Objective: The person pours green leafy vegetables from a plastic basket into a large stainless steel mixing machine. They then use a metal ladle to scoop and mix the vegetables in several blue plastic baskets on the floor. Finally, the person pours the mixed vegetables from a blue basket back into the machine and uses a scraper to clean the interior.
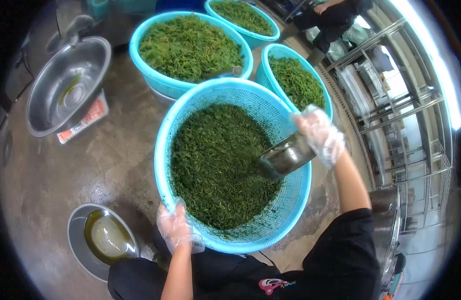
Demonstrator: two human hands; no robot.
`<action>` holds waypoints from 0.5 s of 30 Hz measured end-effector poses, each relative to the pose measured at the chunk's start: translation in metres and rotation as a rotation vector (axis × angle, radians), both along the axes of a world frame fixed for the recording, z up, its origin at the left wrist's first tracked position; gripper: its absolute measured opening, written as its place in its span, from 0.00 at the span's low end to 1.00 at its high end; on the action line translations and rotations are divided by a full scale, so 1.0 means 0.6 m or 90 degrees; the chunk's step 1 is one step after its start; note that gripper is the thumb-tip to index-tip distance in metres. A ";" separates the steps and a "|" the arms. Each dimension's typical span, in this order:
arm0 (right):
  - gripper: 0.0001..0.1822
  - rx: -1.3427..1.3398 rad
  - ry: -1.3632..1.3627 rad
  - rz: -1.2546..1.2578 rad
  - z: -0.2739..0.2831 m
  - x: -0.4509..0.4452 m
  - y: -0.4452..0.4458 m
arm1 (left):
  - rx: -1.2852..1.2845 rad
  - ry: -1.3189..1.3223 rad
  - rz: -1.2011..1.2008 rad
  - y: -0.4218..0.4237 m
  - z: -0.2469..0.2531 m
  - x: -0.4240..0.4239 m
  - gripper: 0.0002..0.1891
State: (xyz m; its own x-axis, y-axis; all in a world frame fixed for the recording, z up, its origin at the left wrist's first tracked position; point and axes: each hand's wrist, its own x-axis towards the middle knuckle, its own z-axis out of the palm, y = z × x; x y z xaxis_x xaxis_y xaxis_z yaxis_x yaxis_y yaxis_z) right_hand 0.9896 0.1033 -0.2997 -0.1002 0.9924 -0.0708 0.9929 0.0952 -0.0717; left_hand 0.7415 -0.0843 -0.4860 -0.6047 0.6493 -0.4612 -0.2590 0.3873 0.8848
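A deep blue plastic colander basket (234, 249) stands tilted toward me, with finely chopped dark green leaves (219, 161) across its bottom. My left hand (173, 226), in a clear plastic glove, grips the near left part of its rim. At the right side, my gloved right hand (318, 131) holds a shiny cylindrical metal container (288, 153). This container slants down to the left, and its lower end is at the chopped leaves. Its mouth and whatever is inside it are hidden, and slight blur covers its lower end.
Behind stand more blue baskets of greens: a large one (142, 69), one at the right (266, 73) and one farther back (249, 35). A metal basin (46, 97) tilts over a tray (103, 108). A grey bowl (75, 240) holds yellowish-green liquid. Metal racks (399, 108) line the right; another person's hand (320, 9) shows beyond.
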 end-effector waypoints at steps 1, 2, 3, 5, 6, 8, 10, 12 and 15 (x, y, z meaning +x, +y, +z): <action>0.30 0.011 0.070 0.037 0.023 -0.015 -0.006 | -0.010 0.020 0.003 -0.001 0.002 0.002 0.10; 0.28 -0.040 0.025 0.157 0.042 -0.027 -0.012 | -0.029 -0.010 0.004 -0.002 0.005 0.000 0.10; 0.28 -0.075 -0.047 0.208 0.039 -0.057 -0.021 | -0.050 -0.035 0.012 -0.002 0.010 -0.007 0.11; 0.27 -0.116 -0.213 0.247 0.015 -0.130 -0.064 | -0.055 -0.064 0.045 -0.001 0.007 -0.023 0.12; 0.26 -0.201 -0.278 0.277 -0.074 -0.096 -0.087 | -0.032 -0.083 0.044 0.000 0.009 -0.018 0.12; 0.24 -0.315 -0.336 0.270 -0.187 -0.024 -0.091 | -0.029 0.040 -0.004 -0.006 0.021 0.016 0.11; 0.25 -0.357 -0.313 0.223 -0.205 0.004 -0.064 | -0.029 0.090 -0.025 -0.005 0.016 0.020 0.09; 0.30 -0.261 -0.177 0.136 -0.147 0.029 -0.028 | -0.012 -0.038 -0.024 0.003 -0.022 -0.001 0.08; 0.27 -0.250 -0.050 -0.019 0.005 -0.067 -0.009 | -0.008 -0.085 0.016 0.004 0.015 -0.011 0.06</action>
